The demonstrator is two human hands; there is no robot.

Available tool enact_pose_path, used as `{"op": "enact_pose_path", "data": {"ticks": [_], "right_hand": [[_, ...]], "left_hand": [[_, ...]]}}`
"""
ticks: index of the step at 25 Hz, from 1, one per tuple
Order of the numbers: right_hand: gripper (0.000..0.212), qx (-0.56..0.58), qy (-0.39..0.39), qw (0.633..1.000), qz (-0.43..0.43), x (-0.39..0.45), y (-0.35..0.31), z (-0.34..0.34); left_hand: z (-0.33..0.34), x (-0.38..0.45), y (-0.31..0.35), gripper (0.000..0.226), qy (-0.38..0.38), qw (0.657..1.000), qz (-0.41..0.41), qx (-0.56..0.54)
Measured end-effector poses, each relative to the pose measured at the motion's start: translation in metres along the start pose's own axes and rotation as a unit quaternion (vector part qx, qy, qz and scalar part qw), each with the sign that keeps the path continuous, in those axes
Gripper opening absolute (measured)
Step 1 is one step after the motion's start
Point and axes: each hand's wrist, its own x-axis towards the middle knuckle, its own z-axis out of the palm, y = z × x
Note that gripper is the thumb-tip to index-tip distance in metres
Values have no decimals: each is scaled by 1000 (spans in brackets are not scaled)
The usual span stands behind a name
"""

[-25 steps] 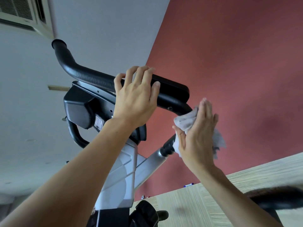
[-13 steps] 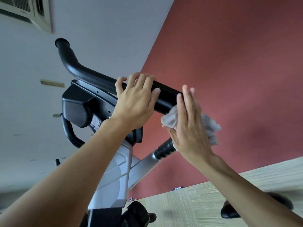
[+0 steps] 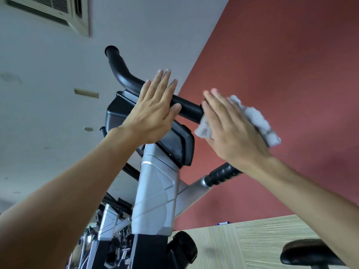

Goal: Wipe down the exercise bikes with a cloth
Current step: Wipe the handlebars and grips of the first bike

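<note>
- The cloth (image 3: 258, 121) is a pale, crumpled rag, soft and light by the look of it; it should mould to a round bar under a flat palm, and I judge it best held by pressing it against the surface rather than pinching a corner, so it does not slide loose.
- It lies on the right-hand stretch of the black handlebar (image 3: 186, 108), with bunched ends showing on both sides of the hand over it.
- The right hand (image 3: 231, 131) covers the cloth with straight fingers, pressing it flat to the bar; nothing is curled round it, so this grip is open.
- The left hand (image 3: 155, 111) rests on the handlebar just left of the cloth, above the console (image 3: 174, 140), fingers straight and together, thumb alongside; that grip is open too, steadying rather than clasping.
- The bar looks stiff and foam-padded, probably a little grippy, so the cloth may drag and bunch; firm even pressure should suit.
- The bike's grey column (image 3: 155, 191) runs down below the console, and a second, knurled black handle (image 3: 219, 174) juts out below the right wrist.
- Against half a second ago: the left fingers were then hooked over the bar and are now flattened out; the right hand with the cloth has moved up from under the bar's end onto the bar itself, and the view has tilted so the bike sits further right.
</note>
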Motion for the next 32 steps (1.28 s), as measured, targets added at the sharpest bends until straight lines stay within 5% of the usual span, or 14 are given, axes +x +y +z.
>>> {"op": "enact_pose_path", "data": {"ticks": [3, 7, 12, 19, 26, 32], "right_hand": [[61, -10, -15, 999, -45, 51, -12, 5], [73, 1, 11, 1000, -3, 17, 2, 2], [70, -11, 40, 998, 37, -7, 7, 2], [76, 16, -11, 999, -28, 82, -26, 9], [76, -32, 25, 999, 11, 5, -2, -2], [72, -40, 25, 998, 28, 88, -48, 20]], "left_hand": [[-6, 0, -2, 65, -2, 1000, 8, 11], [-10, -12, -13, 66, 31, 999, -14, 35], [-5, -19, -28, 62, 38, 997, -22, -62], [-4, -19, -25, 60, 63, 995, -36, -73], [-39, -37, -62, 57, -26, 999, -31, -23], [-29, -33, -47, 58, -25, 991, -75, -103]]}}
